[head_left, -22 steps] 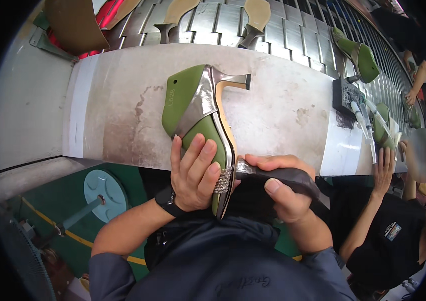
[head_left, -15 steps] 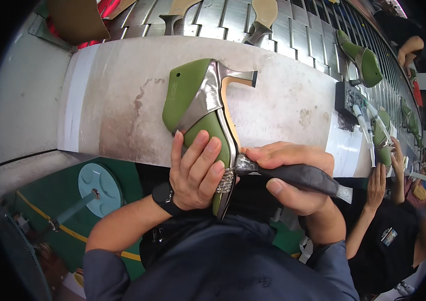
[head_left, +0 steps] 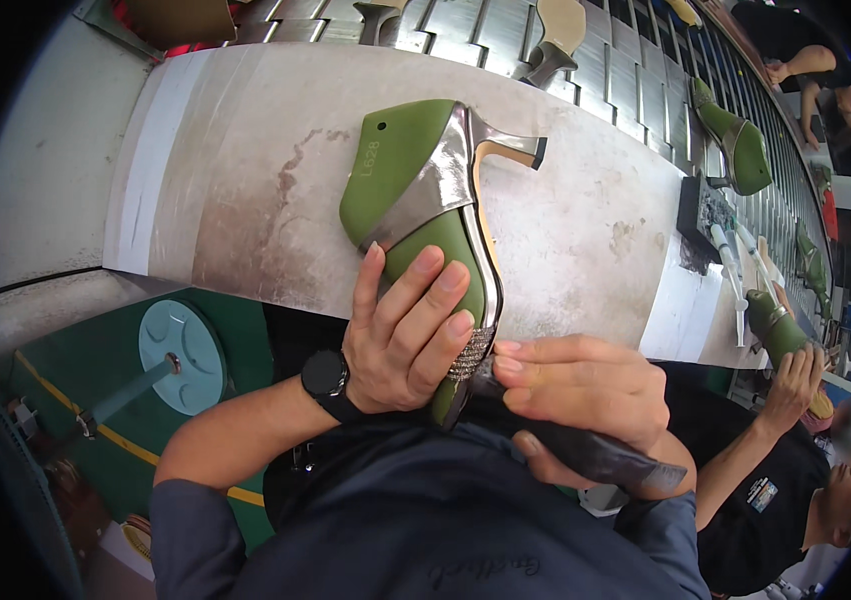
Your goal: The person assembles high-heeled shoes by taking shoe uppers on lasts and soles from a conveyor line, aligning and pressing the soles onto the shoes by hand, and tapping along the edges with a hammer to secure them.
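Observation:
My left hand (head_left: pixel 407 335), with a dark watch on its wrist, wraps the front of a high-heeled shoe (head_left: pixel 435 195). The shoe lies on its side, fitted over a green last (head_left: pixel 380 170). It has shiny pewter straps, a sparkling band (head_left: pixel 472 354) near the toe and a slim metallic heel (head_left: pixel 507 146) pointing right. Closed in my right hand (head_left: pixel 585 385) is a dark-handled tool (head_left: pixel 605 455). The tool's head is partly hidden by the fingers and meets the sole edge beside the sparkling band. Both the toe and tool are close to my body.
A pale, stained worktable (head_left: pixel 255 130) lies under the shoe's heel end. Beyond it runs a metal slat conveyor (head_left: pixel 455 38) carrying more shoes. Right of me are a black block (head_left: pixel 700 210), syringes (head_left: pixel 730 265) and a co-worker's hand (head_left: pixel 793 385) on another shoe. A light-blue disc (head_left: pixel 182 357) stands left.
The tool's handle has swung down toward me, and my right fingers have shifted up around its head. The shoe and left hand appear slightly further right. The co-worker's hand has moved on the other shoe.

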`<control>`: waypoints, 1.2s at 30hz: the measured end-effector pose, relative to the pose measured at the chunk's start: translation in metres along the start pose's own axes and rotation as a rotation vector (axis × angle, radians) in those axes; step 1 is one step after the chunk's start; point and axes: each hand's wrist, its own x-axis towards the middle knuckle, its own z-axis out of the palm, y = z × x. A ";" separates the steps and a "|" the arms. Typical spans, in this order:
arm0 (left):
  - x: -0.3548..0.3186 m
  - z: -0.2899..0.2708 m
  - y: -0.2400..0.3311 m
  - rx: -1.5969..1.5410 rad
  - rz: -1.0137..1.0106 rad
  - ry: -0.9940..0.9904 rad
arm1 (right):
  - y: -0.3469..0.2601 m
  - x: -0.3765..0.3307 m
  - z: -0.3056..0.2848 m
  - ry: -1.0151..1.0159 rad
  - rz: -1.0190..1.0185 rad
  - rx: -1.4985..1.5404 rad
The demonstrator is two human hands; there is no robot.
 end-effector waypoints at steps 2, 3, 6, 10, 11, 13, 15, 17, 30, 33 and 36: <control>-0.002 0.001 0.000 0.000 -0.002 -0.001 | -0.007 0.000 0.004 -0.003 0.018 -0.010; -0.002 0.001 -0.001 0.008 -0.001 0.003 | -0.010 0.000 0.006 -0.005 0.035 -0.021; -0.005 -0.004 -0.004 0.029 0.024 -0.051 | -0.015 -0.007 0.016 0.008 0.022 -0.039; -0.008 -0.008 -0.008 0.046 0.059 -0.109 | -0.022 -0.028 0.039 0.024 -0.006 -0.046; -0.006 -0.008 -0.008 0.040 0.060 -0.108 | -0.022 -0.033 0.042 0.020 -0.026 -0.057; 0.000 -0.006 -0.006 0.035 0.078 -0.131 | -0.016 -0.050 0.057 -0.067 0.050 -0.040; -0.007 -0.003 -0.008 0.036 0.082 -0.126 | -0.012 -0.051 0.061 -0.148 0.110 -0.024; -0.009 -0.001 -0.012 0.032 0.080 -0.126 | -0.017 -0.051 0.053 -0.128 0.221 0.105; -0.013 0.005 -0.009 -0.006 0.006 -0.023 | 0.012 0.007 -0.009 0.124 0.291 0.257; -0.015 0.006 -0.010 -0.006 0.006 -0.011 | 0.017 0.021 -0.023 0.087 0.389 0.309; -0.017 0.007 -0.011 -0.008 0.008 -0.004 | 0.028 0.038 -0.037 -0.021 0.536 0.421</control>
